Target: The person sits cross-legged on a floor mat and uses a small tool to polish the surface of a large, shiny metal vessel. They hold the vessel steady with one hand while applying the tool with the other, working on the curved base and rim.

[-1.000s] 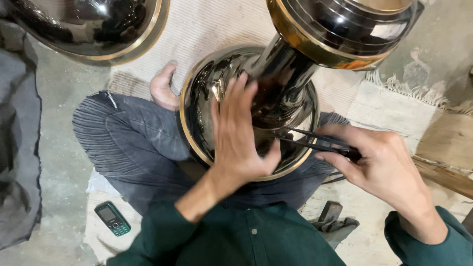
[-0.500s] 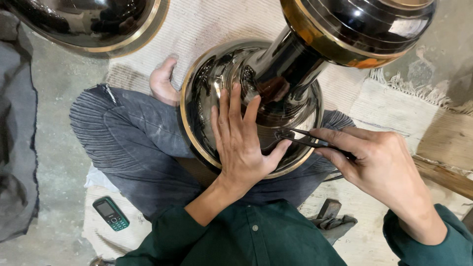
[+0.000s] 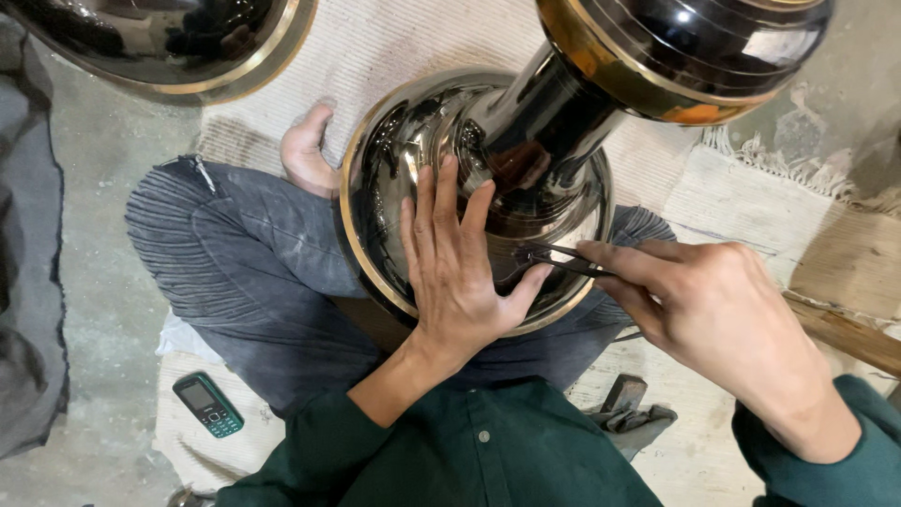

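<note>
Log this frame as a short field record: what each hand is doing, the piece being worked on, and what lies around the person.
left hand: flat on the dark vase, fingers spread
right hand: pinching a thin dark tool, tip against the vase surface
dark vase: glossy black metal with brass rims, lying across the lap
posture: seated cross-legged, bare foot on a woven mat
nearby: small green phone on the floor; second dark vessel at upper left

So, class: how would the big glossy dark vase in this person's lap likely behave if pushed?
The vase looks top-heavy, its wide mouth above a narrow neck, so it may tip. Its rounded body could roll. The mirror-like surface under the left hand is probably slippery.
</note>
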